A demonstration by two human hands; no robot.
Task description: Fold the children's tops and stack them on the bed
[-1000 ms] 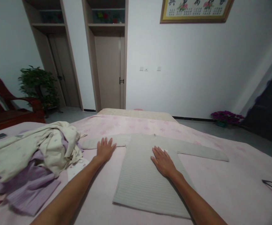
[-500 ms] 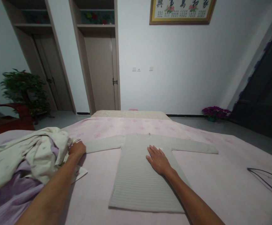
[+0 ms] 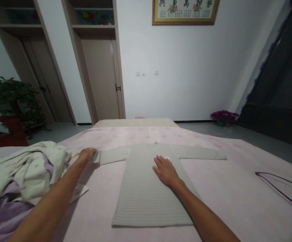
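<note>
A pale grey ribbed top [image 3: 141, 188] lies spread on the pink flowered sheet [image 3: 100, 208], neckline away from the person, its body flat and both sleeves out to the sides. The hem [image 3: 152, 226] makes a nearly straight edge on the near side, with a strip of sheet showing below it; its right corner meets the person's forearm.

The left hand [image 3: 87, 154] is at the end of the left sleeve [image 3: 112, 155], fingers closed on the cuff, which is bunched and turned up there. The right hand [image 3: 164, 169] rests palm down on the upper chest, fingers loosely spread and grasping nothing. Beyond it, the right sleeve [image 3: 203, 153] lies straight, sheet on both sides of it.

Room is tighter on the left: a heap of cream and purple clothes [image 3: 35, 171] comes close to the left wrist, and a white patterned piece [image 3: 80, 191] pokes a corner out beneath that forearm. On the right, a broad stretch of sheet separates the sleeve from a bent black wire [image 3: 274, 178]. Past the sheet's far edge sits a beige surface [image 3: 136, 123], then the wall [image 3: 186, 67].
</note>
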